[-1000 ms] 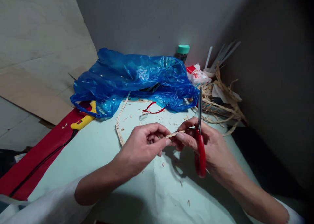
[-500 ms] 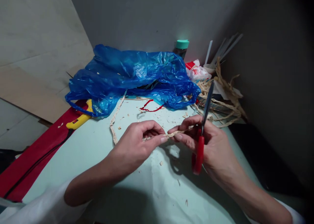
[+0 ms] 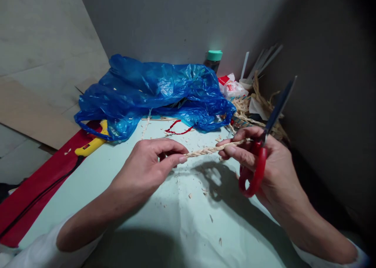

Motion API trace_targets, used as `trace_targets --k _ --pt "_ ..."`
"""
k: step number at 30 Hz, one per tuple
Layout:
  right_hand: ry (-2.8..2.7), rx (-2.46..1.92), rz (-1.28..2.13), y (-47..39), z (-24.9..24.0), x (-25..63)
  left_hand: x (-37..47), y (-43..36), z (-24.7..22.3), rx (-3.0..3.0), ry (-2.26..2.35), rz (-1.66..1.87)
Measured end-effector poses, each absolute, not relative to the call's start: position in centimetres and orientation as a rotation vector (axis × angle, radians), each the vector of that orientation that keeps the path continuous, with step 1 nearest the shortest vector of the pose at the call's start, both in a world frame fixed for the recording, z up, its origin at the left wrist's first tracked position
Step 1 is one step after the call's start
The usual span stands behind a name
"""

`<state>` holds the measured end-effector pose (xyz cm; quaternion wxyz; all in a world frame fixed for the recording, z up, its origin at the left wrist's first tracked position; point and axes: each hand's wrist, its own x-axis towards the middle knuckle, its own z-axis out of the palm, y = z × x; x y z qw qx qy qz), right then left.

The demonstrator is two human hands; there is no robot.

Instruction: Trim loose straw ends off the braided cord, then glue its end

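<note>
A pale braided cord (image 3: pixel 205 152) is stretched between my two hands above the table. My left hand (image 3: pixel 155 160) pinches it between thumb and fingertips. On the other side, my right hand (image 3: pixel 261 154) grips the braid with thumb and fingers. The same right hand carries red-handled scissors (image 3: pixel 258 170), their dark blades closed and pointing up and to the right. Behind my left hand, a pale strip (image 3: pixel 147 123) runs back toward the blue plastic bag (image 3: pixel 164 84).
On the pale green table cover (image 3: pixel 117 205) lie small fibre scraps and a red cord (image 3: pixel 179 132). A yellow-handled tool (image 3: pixel 91 146) with a black cable rests at left. Behind are a green-lidded jar (image 3: pixel 214 56), loose fibre strands (image 3: pixel 242 105) and white sticks (image 3: pixel 264 62).
My hands have moved apart, showing a longer stretch of braid between them. The scissors have shifted right and tilted further to the right.
</note>
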<state>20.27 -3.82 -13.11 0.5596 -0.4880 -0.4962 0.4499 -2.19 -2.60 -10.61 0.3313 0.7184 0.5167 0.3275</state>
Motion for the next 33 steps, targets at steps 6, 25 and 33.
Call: trace_targets --k 6,25,33 --pt "-1.009 -1.113 1.011 -3.4 -12.1 20.9 -2.0 -2.5 -10.1 1.747 1.370 0.890" --pt "-0.885 -1.069 1.045 -2.8 -12.2 21.5 -1.9 -3.2 -11.0 2.168 1.347 1.068" --pt "-0.930 -1.057 0.995 -2.4 -12.8 21.2 -2.1 -3.0 -11.0 1.767 1.265 0.835"
